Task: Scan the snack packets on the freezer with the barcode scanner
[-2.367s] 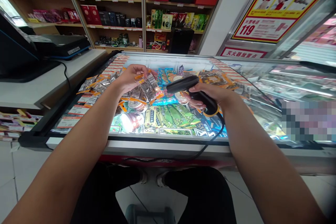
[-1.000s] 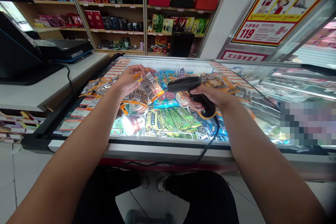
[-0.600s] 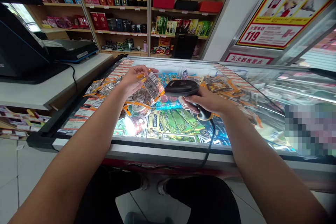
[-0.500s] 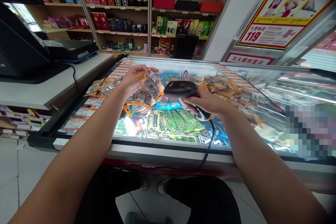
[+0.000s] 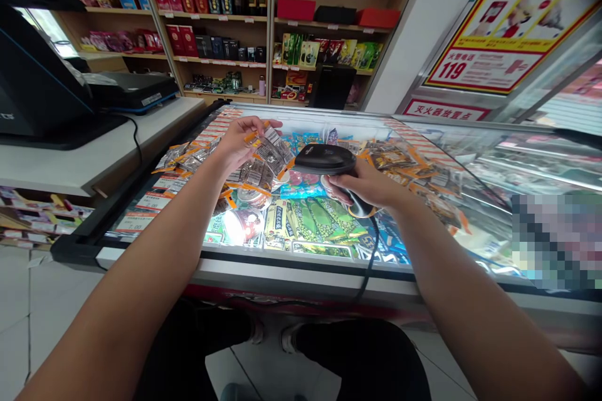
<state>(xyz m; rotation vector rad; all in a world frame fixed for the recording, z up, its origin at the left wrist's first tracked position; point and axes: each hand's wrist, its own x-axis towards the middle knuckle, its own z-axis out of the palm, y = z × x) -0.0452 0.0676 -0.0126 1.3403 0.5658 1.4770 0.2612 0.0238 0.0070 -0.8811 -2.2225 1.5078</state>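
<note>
A glass-topped chest freezer [image 5: 329, 263] stands before the person, with packaged snacks inside it and small clear snack packets [image 5: 183, 156] lying on its lid at the left. Left of it is a white counter surface [image 5: 70, 163] carrying a black printer [image 5: 132, 89]. Behind both stand wooden shelves of boxed goods [image 5: 226, 19], and a yellow-and-red poster [image 5: 508, 19] hangs to the right.

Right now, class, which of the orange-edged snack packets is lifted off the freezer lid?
The packet pinched in the left hand, raised before the scanner; others lie flat.

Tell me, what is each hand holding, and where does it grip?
Left hand pinches a snack packet by its top edge; right hand grips the barcode scanner by its handle.
</note>
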